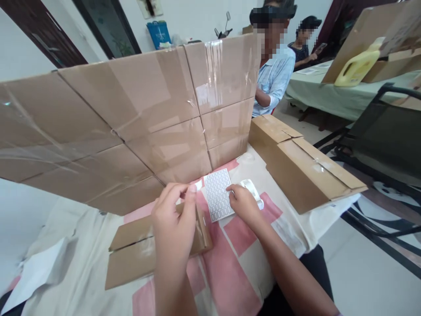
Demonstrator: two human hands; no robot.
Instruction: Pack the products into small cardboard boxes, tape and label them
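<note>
A small white piece point(198, 185) is apparently being pinched by the left hand point(176, 210) above a taped cardboard box point(128, 259), near left; a light edge grip is seemingly being called for. Rightward, a flat, outline-printed paper sheet point(217, 199) is apparently being touched by the right hand point(242, 201), any hold being unclear. Farther, a cardboard wall point(154, 92) is being crossed by glossy tape point(213, 66).

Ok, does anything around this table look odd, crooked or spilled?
I see no spill. The clear tape on the upright cardboard wall is wrinkled, so the wall looks patched, and the white paper at far left lies bent rather than flat. The printed sheet by the right hand looks intact.
</note>
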